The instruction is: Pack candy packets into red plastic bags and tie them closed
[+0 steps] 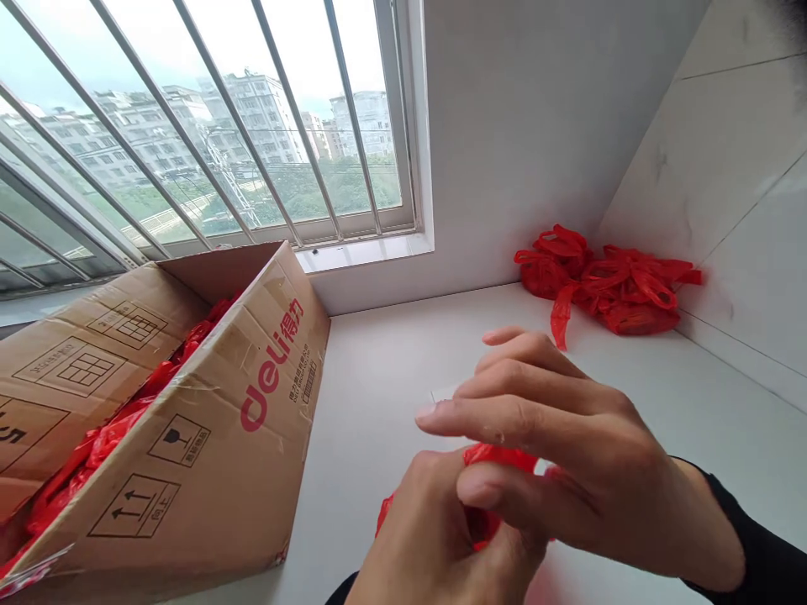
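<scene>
At the lower middle of the view, a thin red plastic bag [504, 455] is bunched up between my hands, and much of it is hidden behind them. My left hand [435, 538] is curled around the bag from below, fingers closed. Over it hovers my right hand [567, 437], its fingers stretched out towards the left. The right thumb lies low beside the red plastic, apart from the index finger. Whether the right thumb presses the bag I cannot tell. Some tiny pinkish detail shows past the right index fingertip, too small to name.
A tall cardboard box [233, 454] with red plastic bags [119, 437] inside stands on the left. Several red bags [630, 290] lie in the far right corner of the white surface [378, 361], against the walls. A barred window [252, 151] is behind the box.
</scene>
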Available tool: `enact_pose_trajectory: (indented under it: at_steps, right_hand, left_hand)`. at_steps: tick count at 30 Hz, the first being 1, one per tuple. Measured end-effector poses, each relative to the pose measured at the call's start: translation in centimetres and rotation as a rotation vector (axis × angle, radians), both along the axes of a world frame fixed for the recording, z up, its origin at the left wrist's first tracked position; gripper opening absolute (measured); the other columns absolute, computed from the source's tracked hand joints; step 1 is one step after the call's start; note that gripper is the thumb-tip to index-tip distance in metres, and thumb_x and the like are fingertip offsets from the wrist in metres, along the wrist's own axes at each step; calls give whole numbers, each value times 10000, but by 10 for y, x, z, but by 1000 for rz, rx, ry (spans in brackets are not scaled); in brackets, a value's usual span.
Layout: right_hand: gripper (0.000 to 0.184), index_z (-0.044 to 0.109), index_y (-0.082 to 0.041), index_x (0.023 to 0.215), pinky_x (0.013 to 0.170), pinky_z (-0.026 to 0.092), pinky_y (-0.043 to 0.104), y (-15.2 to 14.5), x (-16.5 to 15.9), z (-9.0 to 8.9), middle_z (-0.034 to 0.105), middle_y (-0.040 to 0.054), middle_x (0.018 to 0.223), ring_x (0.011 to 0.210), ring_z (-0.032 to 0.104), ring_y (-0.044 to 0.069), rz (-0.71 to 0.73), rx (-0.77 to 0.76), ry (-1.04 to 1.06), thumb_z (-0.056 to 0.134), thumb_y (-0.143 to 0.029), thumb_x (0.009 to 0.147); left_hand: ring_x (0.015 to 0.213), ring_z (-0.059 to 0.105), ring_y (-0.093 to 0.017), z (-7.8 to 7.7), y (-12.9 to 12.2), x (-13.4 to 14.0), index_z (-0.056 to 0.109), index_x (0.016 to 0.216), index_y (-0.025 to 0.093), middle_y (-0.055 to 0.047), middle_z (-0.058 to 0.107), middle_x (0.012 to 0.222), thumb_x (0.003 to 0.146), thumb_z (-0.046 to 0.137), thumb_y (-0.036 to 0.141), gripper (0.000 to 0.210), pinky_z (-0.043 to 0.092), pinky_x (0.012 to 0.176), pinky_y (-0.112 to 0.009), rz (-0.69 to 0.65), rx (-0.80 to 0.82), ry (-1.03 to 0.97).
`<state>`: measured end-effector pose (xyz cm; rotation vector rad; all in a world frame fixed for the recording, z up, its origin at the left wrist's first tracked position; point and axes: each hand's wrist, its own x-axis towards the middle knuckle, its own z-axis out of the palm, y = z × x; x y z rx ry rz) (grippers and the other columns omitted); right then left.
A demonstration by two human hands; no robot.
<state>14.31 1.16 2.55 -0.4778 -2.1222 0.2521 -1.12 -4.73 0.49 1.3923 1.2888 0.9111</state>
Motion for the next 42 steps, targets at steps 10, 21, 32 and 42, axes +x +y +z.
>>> enact_pose_trajectory:
  at_steps: [10, 21, 32, 42]
  right_hand:
    - [67, 718, -268, 1023, 800, 524, 291, 8, 8, -22, 710, -8, 942, 886, 645, 174, -66, -563, 78, 658, -248, 1000]
    - [46, 689, -240, 965, 804, 487, 280, 0, 1, -38, 677, -37, 894, 865, 615, 143, 72, -676, 112, 710, -208, 939]
    - [38, 709, -265, 999, 834, 478, 320, 2, -3, -43, 712, -29, 954, 896, 638, 166, -40, -729, 170, 686, -257, 970]
    - [62, 688, -230, 938, 799, 466, 291, -8, -2, -42, 680, -36, 837, 793, 575, 139, 97, -566, 193, 667, -210, 993]
  left_hand:
    - [541, 463, -127, -17, 25, -21, 617, 767, 187, 16, 536, 570, 966, 577, 523, 392, 374, 551, -238, 58, -203, -473]
    - [656, 534, -88, -16, 32, -29, 586, 810, 180, 7, 592, 759, 960, 659, 382, 262, 448, 611, -178, 25, -246, -671]
    - [953, 657, -217, -23, 22, -40, 676, 1239, 265, -45, 707, 1020, 925, 662, 403, 343, 531, 827, -309, 2, -167, -589]
    - [791, 625, -132, -25, 33, -37, 748, 1031, 225, -22, 697, 856, 995, 607, 406, 232, 512, 735, -212, 32, -302, -646]
